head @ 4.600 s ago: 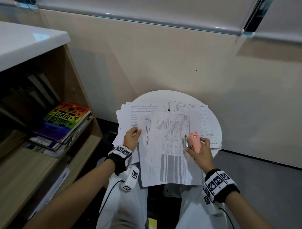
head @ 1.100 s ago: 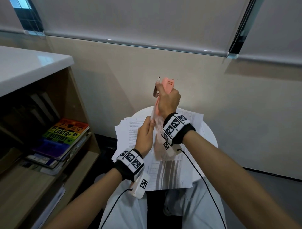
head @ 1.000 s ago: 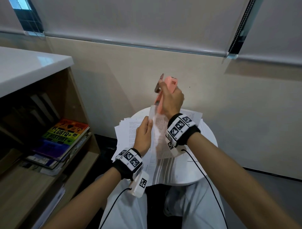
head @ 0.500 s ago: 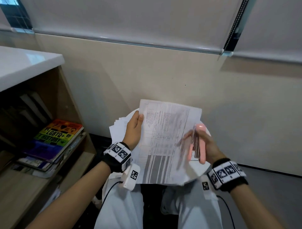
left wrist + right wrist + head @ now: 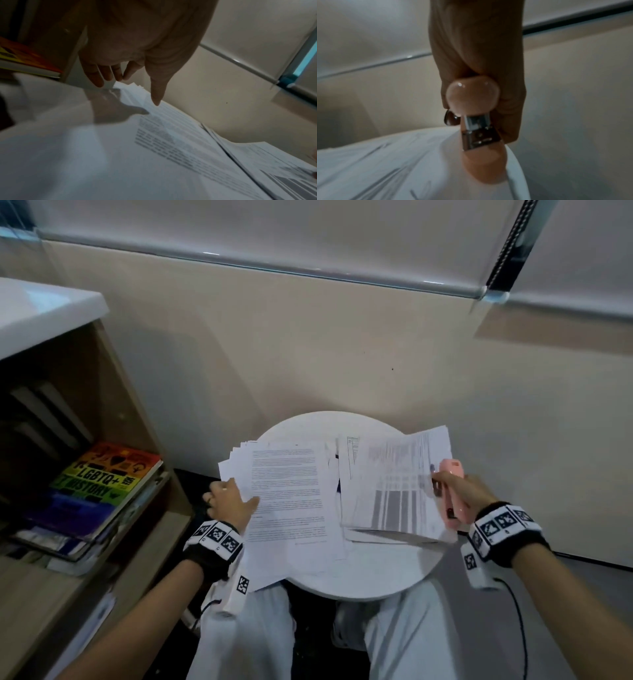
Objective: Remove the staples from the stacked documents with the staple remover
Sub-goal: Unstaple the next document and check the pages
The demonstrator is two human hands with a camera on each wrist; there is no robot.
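Round white tabletop [image 5: 363, 573]: bears two paper stacks, text documents [image 5: 287, 494] left, table-printed documents [image 5: 394, 491] right, side by side.

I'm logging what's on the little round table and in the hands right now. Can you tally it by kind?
Paper piles on the round table: 2, the left pile and the right pile
Pink staple remover: 1, held in the right hand
Hands: 2, the left hand touching the left pile
Total: 5
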